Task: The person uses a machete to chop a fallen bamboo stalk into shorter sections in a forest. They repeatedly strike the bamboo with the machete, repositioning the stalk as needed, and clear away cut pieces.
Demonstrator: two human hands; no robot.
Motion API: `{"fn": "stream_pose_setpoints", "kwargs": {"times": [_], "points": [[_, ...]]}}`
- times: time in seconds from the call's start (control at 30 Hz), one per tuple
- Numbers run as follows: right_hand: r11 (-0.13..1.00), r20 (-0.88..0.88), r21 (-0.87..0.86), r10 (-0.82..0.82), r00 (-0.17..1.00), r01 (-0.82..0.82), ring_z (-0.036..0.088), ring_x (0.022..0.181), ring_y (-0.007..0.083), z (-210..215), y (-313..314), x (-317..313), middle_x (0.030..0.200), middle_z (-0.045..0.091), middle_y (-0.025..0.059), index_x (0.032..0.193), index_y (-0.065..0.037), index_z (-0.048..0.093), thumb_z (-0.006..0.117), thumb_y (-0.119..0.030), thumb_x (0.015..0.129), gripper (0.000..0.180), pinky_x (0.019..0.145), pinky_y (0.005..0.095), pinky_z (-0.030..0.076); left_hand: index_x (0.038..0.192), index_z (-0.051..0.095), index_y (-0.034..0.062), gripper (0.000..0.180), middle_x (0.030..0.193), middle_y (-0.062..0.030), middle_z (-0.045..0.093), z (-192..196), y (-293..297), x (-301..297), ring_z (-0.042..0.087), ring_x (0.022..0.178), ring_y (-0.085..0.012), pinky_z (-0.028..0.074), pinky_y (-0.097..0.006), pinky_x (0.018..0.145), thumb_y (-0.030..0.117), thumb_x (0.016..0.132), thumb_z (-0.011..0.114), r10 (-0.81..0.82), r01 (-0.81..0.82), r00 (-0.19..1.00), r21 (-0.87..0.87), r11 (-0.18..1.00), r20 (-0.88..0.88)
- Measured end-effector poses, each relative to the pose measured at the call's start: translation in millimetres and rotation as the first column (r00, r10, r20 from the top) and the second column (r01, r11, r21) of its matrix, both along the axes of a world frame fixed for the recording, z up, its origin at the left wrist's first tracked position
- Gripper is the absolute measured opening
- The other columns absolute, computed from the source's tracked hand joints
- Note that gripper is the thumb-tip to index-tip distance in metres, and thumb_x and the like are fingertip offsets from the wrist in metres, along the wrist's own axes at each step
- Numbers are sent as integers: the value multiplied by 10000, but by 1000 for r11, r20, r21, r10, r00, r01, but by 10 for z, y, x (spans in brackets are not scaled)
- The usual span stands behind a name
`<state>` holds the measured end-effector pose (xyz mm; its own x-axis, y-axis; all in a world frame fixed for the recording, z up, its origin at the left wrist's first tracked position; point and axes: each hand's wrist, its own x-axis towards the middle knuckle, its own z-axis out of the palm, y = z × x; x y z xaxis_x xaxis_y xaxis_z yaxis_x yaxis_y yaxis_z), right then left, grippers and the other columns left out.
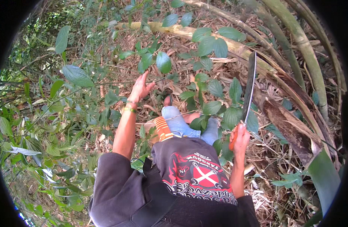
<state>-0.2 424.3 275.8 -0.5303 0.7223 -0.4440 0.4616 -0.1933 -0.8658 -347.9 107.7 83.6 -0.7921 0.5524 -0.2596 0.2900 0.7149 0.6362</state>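
Dry, fibrous litter is covering the ground; smooth, rounded stalks are arching rightward. The machete is extending forward from the right fingers, which are gripping its orange handle. Its long, flat blade is showing dark with a bright edge. The left fingers are hanging spread, holding nothing, near a glossy oval leaf.

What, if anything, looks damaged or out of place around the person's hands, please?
The brown stem, to the right of the machete in the right hand, looks damaged: its lower end appears ragged and its surface is blotchy, dark against paler brown. The machete itself shows nothing odd.
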Motion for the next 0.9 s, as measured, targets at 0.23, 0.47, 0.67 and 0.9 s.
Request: {"fn": "stream_pose_setpoints", "kwargs": {"times": [0.23,0.47,0.67,0.9], "points": [[999,-114,13,41,993,-40,459,478,77,289,21,53,575,468,-8,803,-65,514,558,-366,1024,376,423,242,363,1468,410,-4,756,1455,-243,489,711,20,924,464,1358,-370,372,-428,1127,515,951,593,57,-65,939,13,998,339],[986,-275,78,-119,954,146,479,488,109,228,-51,-258,641,484,21,843,-51,500,491,-466,1031,455,446,264,408,1473,426,8,922,1411,-215,549,1582,552,878,557,1280,-309,452,-418,1050,573,814,735,-203,128,852,184,975,483],[923,-252,118,-328,910,366,480,439,122,172,49,-609,550,475,20,728,-79,485,452,-481,1045,512,423,285,395,1405,497,8,942,1263,-261,625,1069,822,876,606,1176,-382,483,-430,997,651,757,733,-683,724,544,137,676,488],[486,-643,678,30,765,551,545,534,171,2918,364,-1497,603,503,26,828,-82,506,258,-901,832,856,509,330,471,1228,640,37,708,1116,-191,701,374,800,798,651,1080,-375,510,-441,919,609,813,689,-799,882,405,42,470,444]]}}
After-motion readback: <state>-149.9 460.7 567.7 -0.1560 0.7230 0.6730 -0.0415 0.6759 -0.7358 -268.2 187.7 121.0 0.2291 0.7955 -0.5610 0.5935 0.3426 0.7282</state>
